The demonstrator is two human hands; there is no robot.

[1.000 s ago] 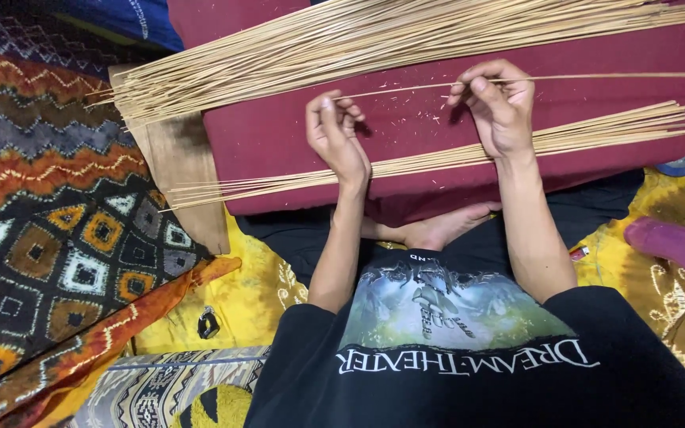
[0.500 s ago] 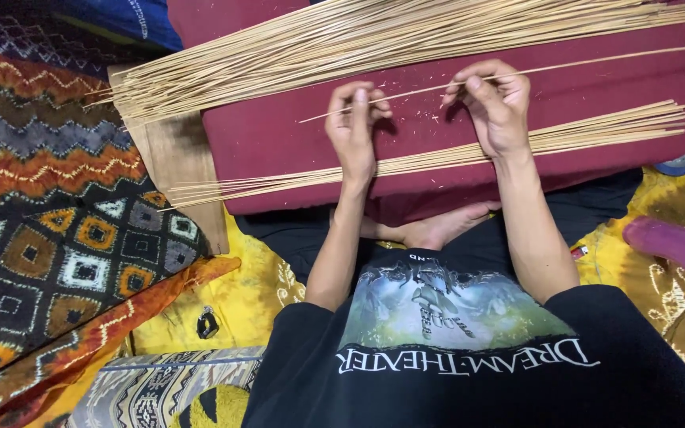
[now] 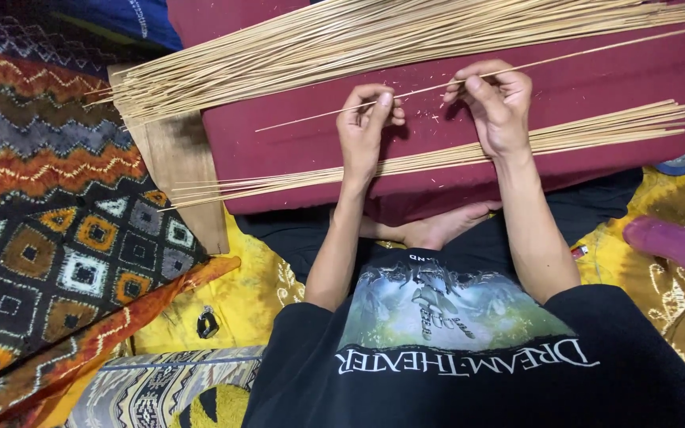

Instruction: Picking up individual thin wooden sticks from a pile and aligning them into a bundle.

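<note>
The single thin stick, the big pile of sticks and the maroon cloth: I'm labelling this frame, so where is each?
single thin stick (image 3: 422, 89): head view, bare stretch between the hands.
big pile of sticks (image 3: 342, 40): head view, middle of the far bundle.
maroon cloth (image 3: 295, 147): head view, bare patch left of the hands.

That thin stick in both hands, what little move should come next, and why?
Probably set the single stick down onto the smaller bundle near the wrists. The left hand and right hand pinch it above the maroon cloth, apart from the large pile.
</note>
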